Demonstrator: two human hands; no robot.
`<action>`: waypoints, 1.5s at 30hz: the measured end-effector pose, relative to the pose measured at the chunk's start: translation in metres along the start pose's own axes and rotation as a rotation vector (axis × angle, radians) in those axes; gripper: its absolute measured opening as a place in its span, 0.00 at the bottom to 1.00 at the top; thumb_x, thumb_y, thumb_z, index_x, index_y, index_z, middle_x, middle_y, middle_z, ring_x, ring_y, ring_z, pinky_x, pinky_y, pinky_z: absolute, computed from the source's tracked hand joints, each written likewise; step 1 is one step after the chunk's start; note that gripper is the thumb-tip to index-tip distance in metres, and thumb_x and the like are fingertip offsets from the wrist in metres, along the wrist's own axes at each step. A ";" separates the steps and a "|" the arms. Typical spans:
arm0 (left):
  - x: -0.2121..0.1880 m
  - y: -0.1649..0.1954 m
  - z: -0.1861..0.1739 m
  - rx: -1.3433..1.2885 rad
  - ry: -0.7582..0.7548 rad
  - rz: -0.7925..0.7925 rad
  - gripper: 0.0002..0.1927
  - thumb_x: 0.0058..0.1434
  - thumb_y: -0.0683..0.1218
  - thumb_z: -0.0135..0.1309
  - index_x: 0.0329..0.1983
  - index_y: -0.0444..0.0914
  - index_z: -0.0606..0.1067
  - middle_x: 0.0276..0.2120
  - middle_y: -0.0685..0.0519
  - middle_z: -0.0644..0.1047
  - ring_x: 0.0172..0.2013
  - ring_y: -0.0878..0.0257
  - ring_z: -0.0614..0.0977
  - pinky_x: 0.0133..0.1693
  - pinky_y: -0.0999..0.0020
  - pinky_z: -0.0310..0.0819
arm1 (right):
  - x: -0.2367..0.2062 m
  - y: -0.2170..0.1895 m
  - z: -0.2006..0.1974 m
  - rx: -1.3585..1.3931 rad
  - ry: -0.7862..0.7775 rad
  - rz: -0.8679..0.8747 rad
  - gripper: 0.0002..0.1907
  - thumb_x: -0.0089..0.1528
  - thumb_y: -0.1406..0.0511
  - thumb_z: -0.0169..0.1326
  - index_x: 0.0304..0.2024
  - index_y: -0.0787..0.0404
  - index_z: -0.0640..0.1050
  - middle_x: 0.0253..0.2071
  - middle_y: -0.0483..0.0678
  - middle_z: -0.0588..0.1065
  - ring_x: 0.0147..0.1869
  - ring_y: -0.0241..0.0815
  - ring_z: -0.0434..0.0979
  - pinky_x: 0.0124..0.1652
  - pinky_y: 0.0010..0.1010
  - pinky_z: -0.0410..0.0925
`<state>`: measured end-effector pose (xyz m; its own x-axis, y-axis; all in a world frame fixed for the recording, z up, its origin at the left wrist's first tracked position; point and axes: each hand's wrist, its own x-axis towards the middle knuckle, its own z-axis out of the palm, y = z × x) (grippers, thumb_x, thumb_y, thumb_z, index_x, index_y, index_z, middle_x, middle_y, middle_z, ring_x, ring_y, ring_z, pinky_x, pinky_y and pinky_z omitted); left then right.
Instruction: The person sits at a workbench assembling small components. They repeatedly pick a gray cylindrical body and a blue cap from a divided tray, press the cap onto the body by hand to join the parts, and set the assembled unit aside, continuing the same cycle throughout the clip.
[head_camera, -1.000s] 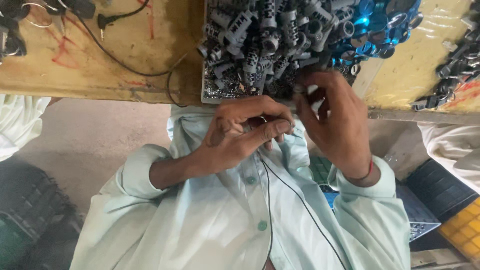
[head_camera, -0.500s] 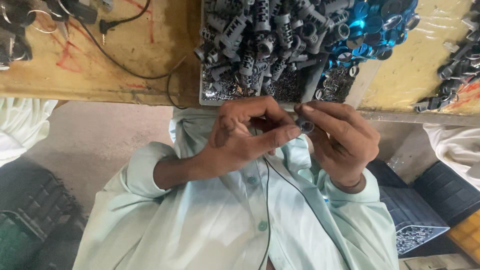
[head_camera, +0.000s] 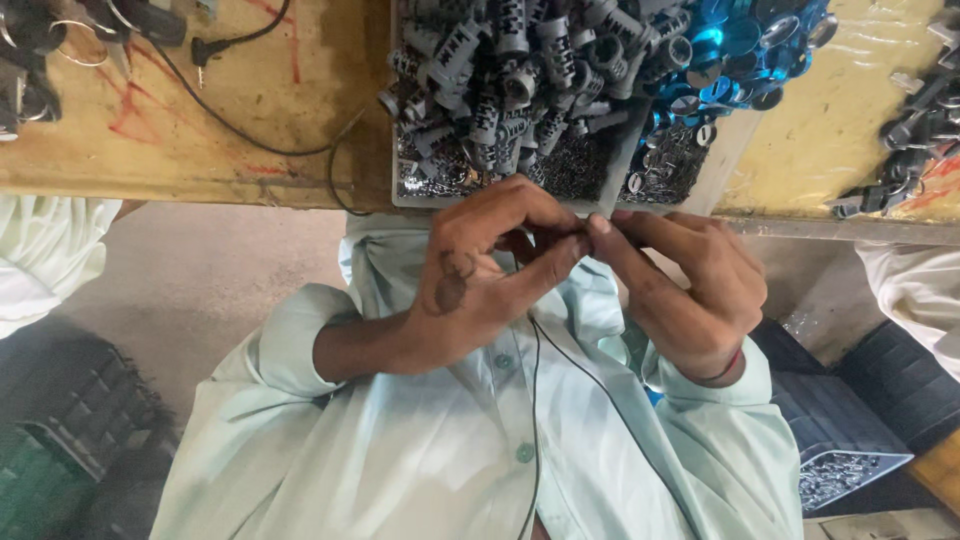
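Note:
My left hand and my right hand meet fingertip to fingertip just below the bench edge, in front of my pale green shirt. Both pinch a small dark part, mostly hidden by the fingers. A thin black wire hangs from the hands down over the shirt. Right above the hands stands a grey tray heaped with grey cylindrical parts over small metal bits. Shiny blue round parts lie beside them on the right.
The wooden bench carries a black cable with a jack plug and dark parts at the far right. Other people's pale sleeves show at left and right. A black crate and a bin of metal bits sit low.
My right hand came back from the tray of grey parts and joined the left hand. Both hands now close together on the small part.

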<state>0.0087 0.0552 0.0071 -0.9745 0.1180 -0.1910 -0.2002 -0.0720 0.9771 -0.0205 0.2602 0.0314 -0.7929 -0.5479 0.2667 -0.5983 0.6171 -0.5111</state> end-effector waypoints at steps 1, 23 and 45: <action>-0.001 0.001 0.004 0.065 0.033 0.020 0.06 0.69 0.40 0.61 0.46 0.35 0.78 0.43 0.52 0.79 0.38 0.67 0.82 0.38 0.74 0.79 | 0.000 -0.003 0.000 -0.033 -0.030 0.025 0.12 0.59 0.76 0.69 0.45 0.63 0.87 0.44 0.51 0.79 0.42 0.44 0.83 0.40 0.30 0.73; 0.009 -0.009 -0.002 0.129 -0.170 0.333 0.17 0.61 0.37 0.67 0.53 0.34 0.77 0.42 0.50 0.82 0.41 0.59 0.86 0.45 0.66 0.82 | -0.021 0.062 -0.022 0.376 -0.021 0.775 0.05 0.75 0.76 0.53 0.52 0.69 0.78 0.47 0.47 0.75 0.44 0.36 0.80 0.41 0.24 0.70; 0.017 -0.012 -0.013 0.695 -0.231 0.835 0.07 0.67 0.38 0.61 0.42 0.36 0.74 0.55 0.40 0.77 0.55 0.50 0.81 0.56 0.61 0.80 | -0.018 0.018 -0.025 1.030 -0.328 0.784 0.12 0.65 0.80 0.50 0.49 0.73 0.81 0.47 0.54 0.77 0.44 0.39 0.79 0.41 0.25 0.71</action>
<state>-0.0069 0.0456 -0.0086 -0.7196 0.4789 0.5029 0.6814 0.3475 0.6441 -0.0202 0.2957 0.0381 -0.7335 -0.4463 -0.5126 0.4742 0.2042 -0.8564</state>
